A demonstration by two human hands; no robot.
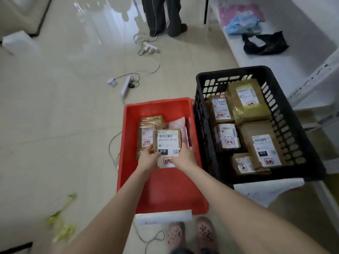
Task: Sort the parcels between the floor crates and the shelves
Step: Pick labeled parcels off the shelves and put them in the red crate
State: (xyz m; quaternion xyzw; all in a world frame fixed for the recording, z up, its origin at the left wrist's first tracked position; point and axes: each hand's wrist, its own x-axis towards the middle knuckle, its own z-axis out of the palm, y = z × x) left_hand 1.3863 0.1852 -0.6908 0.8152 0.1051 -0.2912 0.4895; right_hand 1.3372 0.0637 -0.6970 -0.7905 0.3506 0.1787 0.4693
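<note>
A pale tiled floor (64,125) is seen, on which a red crate (157,102) is set, with a black crate (229,70) just beside it on the right. A white power strip (126,87), a second power strip (150,48), a white box (18,42) and yellow scraps (62,222) are also laid there. On the white shelf (275,70) a pink bag (240,12), a blue bag (242,24) and a black bag (264,44) are kept.

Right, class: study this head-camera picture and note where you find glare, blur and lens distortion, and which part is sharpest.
Head view: bright glare washes out the glossy floor at the top. Head view: the yellow scrap at lower left is smeared. Head view: the wide lens bows the black crate and the shelf. Head view: sharpest is the label on the parcel held by the left hand and right hand.
</note>
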